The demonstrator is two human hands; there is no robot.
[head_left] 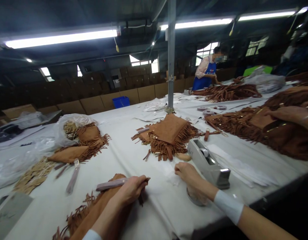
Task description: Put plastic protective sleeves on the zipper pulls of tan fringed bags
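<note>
My left hand (pixel 132 190) is closed round a strap wrapped in clear film (pixel 111 184), which lies across a brown suede fringed bag (pixel 93 210) under my forearm. My right hand (pixel 187 173) rests on the white table cover (pixel 154 206) with fingers curled; I cannot make out anything in them. It sits just left of a grey tape dispenser (pixel 209 163). A roll of clear tape (pixel 195 196) shows under my right wrist.
A pile of fringed bags (pixel 169 135) lies mid-table, more bags at left beside a plastic bag (pixel 73 121), and a big heap at right where another person's hand (pixel 291 115) rests. A person in a blue apron (pixel 206 75) works far back. A metal pole (pixel 171 56) stands on the table.
</note>
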